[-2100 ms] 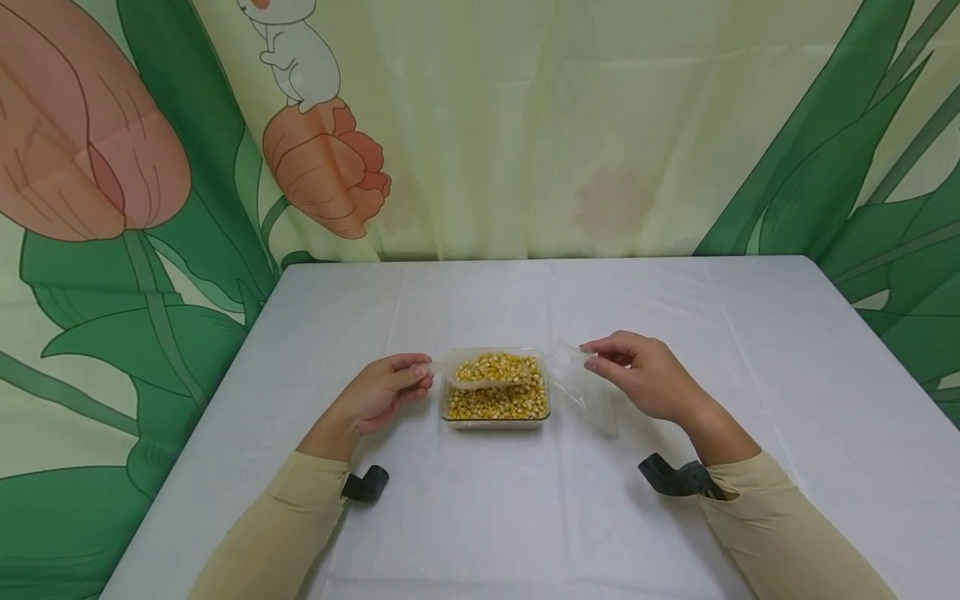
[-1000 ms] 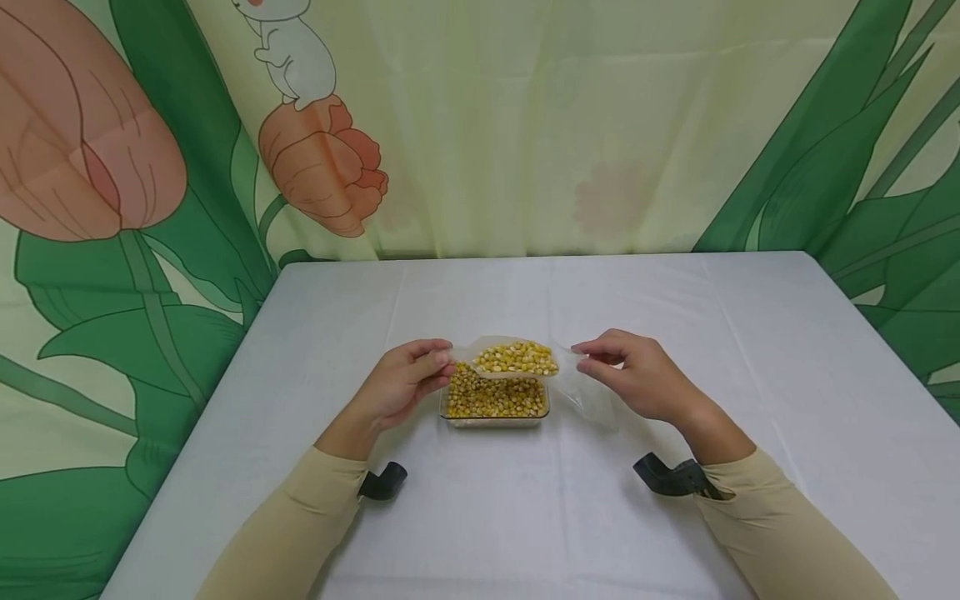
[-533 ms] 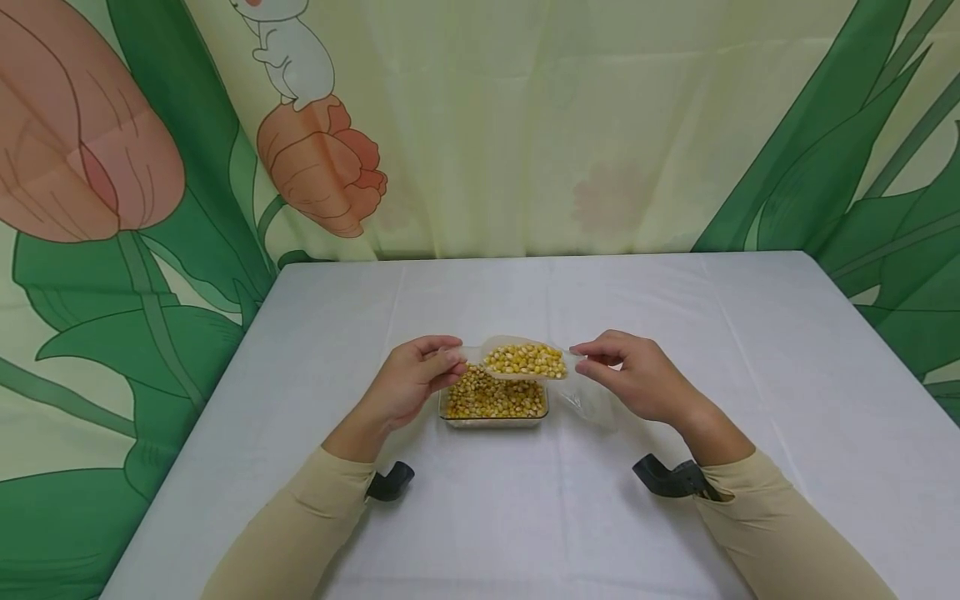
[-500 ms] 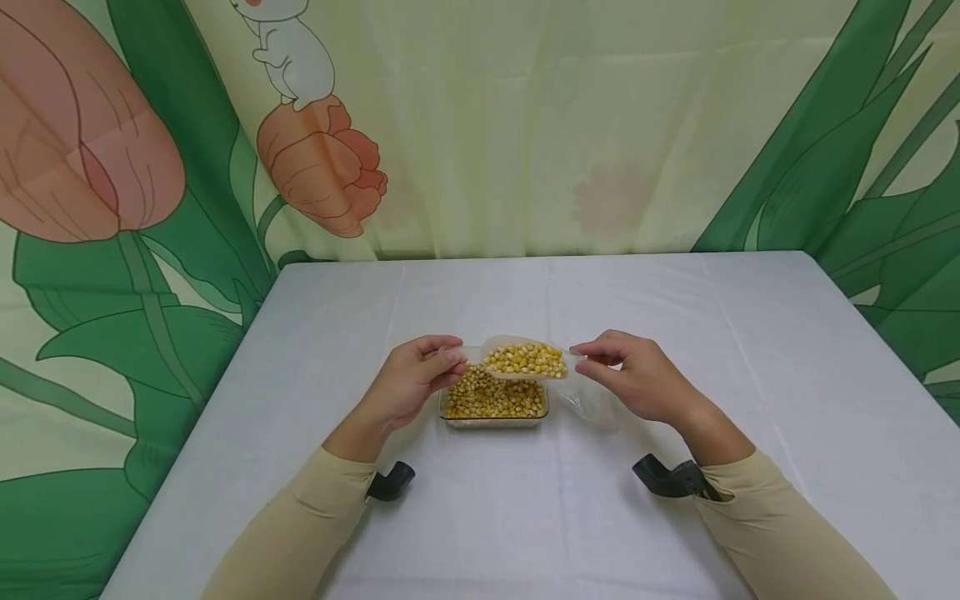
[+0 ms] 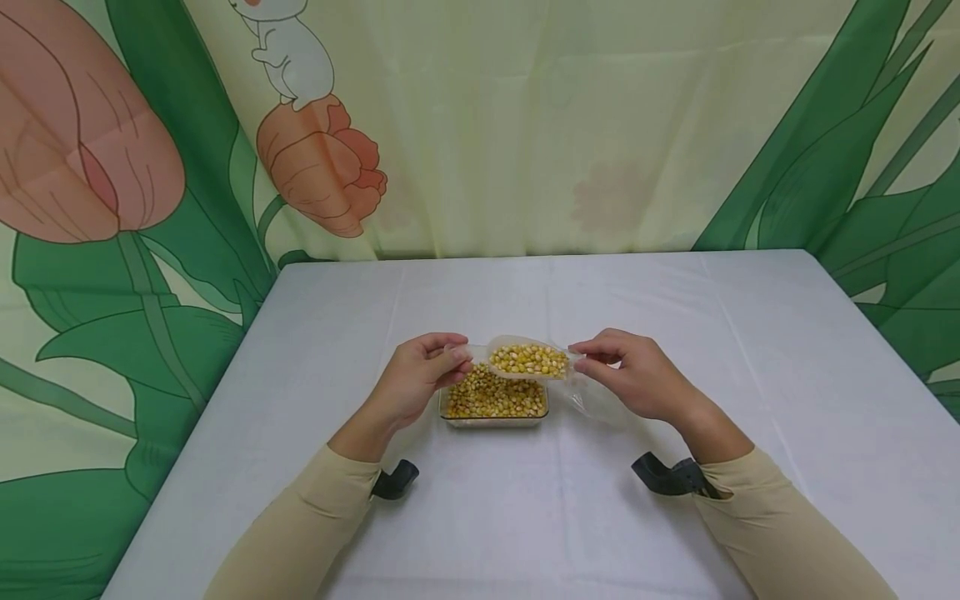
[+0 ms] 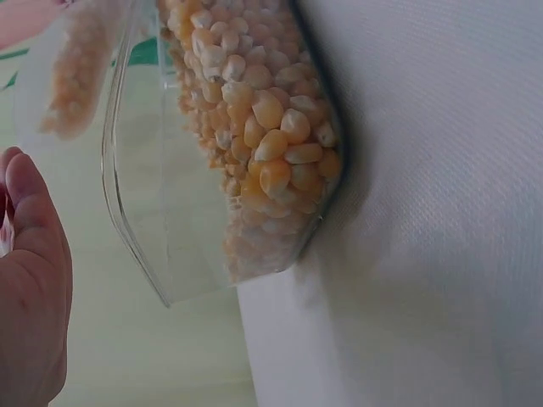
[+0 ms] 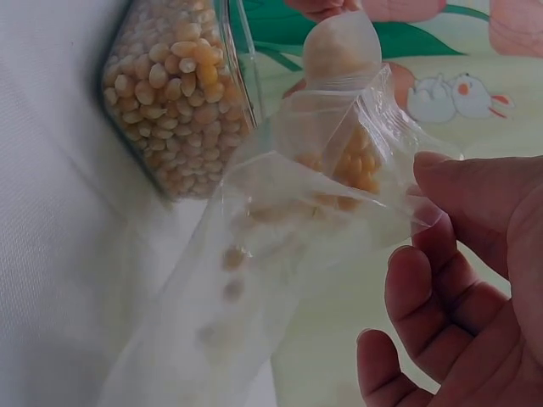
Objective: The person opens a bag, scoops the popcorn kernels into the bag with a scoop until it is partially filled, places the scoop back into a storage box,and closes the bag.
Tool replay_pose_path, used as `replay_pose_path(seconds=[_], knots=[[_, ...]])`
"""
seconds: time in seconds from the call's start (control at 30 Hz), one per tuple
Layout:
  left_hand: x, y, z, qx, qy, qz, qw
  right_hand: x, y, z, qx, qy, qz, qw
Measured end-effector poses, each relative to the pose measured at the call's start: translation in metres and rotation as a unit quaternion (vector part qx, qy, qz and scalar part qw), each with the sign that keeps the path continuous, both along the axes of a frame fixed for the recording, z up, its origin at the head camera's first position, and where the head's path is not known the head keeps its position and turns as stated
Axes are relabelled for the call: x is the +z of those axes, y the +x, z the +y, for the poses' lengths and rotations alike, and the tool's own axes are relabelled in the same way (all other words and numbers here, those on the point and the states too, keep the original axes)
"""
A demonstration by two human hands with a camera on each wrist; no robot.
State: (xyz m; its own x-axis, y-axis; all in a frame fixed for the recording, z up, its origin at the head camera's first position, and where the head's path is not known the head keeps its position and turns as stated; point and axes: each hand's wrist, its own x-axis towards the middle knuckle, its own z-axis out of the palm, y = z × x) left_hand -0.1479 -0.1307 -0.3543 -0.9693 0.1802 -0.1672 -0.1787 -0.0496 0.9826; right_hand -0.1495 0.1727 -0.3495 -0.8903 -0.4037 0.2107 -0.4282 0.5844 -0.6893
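In the head view my left hand [image 5: 420,379] pinches the handle of a translucent scoop [image 5: 508,343] heaped with yellow corn kernels [image 5: 528,360]. The scoop hovers over the back of a clear rectangular container [image 5: 495,422] filled with corn. My right hand [image 5: 637,375] pinches the rim of a clear plastic bag [image 5: 596,404], which hangs down right of the container. From the right wrist view, the scoop's front lies in the mouth of the bag [image 7: 280,203], and several kernels [image 7: 233,259] show lower inside the bag. Left wrist view: the scoop is blurred beyond the container wall [image 6: 191,254].
A white cloth covers the table [image 5: 480,517]. Behind it hangs a curtain [image 5: 540,150] printed with tulips, leaves and a rabbit. Black wrist mounts [image 5: 395,481] stick out from both sleeves.
My left hand has lifted the loaded scoop from the container and moved it right, up to the bag's mouth. The right hand has stayed nearly still, pinching the bag.
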Motion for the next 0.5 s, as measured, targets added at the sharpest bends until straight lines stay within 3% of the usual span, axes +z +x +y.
replay_pose_path(seconds=[0.5], knots=[[0.0031, 0.0001, 0.0015, -0.007, -0.012, 0.013, 0.9998, -0.0001, -0.0012, -0.0008, 0.011, -0.007, 0.003, 0.9999]])
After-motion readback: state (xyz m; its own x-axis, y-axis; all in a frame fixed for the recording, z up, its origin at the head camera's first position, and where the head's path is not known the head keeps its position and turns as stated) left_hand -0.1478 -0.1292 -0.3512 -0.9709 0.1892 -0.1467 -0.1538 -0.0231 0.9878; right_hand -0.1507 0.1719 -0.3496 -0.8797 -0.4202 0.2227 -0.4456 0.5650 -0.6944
